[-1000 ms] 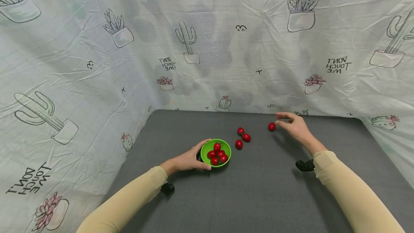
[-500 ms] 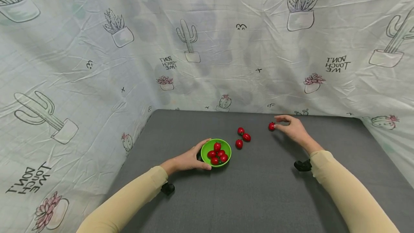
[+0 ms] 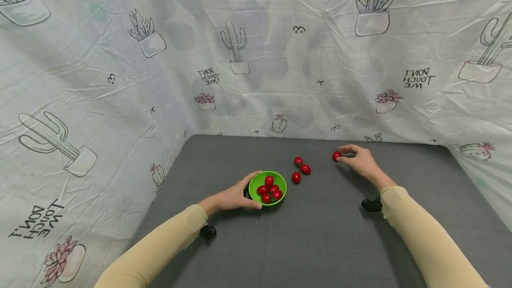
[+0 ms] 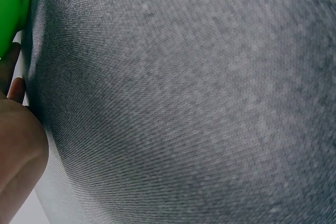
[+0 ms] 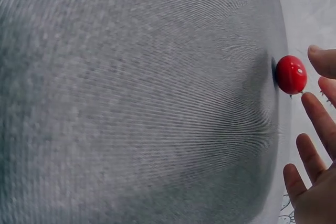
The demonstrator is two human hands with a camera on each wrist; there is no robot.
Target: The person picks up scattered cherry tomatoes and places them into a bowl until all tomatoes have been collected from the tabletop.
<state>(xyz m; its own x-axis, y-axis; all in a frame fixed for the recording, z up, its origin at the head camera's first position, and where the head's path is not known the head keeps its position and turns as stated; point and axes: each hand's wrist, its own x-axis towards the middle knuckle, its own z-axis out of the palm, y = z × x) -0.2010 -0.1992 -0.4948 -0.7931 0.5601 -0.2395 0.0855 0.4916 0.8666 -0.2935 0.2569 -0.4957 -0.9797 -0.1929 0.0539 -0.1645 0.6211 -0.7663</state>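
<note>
In the head view, my left hand [image 3: 234,196] holds a small green bowl [image 3: 253,183] from its left side, thumb at the near side and fingers at the far side. Several red cherry tomatoes [image 3: 269,180] lie inside it. At the table's far right, my right hand [image 3: 363,162] reaches over a single cherry tomato [image 3: 337,156], thumb and forefinger spread about it. The right wrist view shows a gap between the thumb [image 5: 323,61] and that tomato [image 5: 291,74]; the forefinger's tip lies close to its lower side. Only the bowl's edge [image 4: 11,9] appears in the left wrist view.
Three more cherry tomatoes [image 3: 305,169] lie together on the grey tabletop [image 3: 312,234], right of the bowl. Behind and left of the table hangs a white curtain [image 3: 264,92] with cactus prints. Black wrist cameras [image 3: 371,205] sit under both wrists.
My right hand has moved slightly left and down to the lone tomato, its thumb and fingertips now around it. The left hand and the bowl have stayed in place.
</note>
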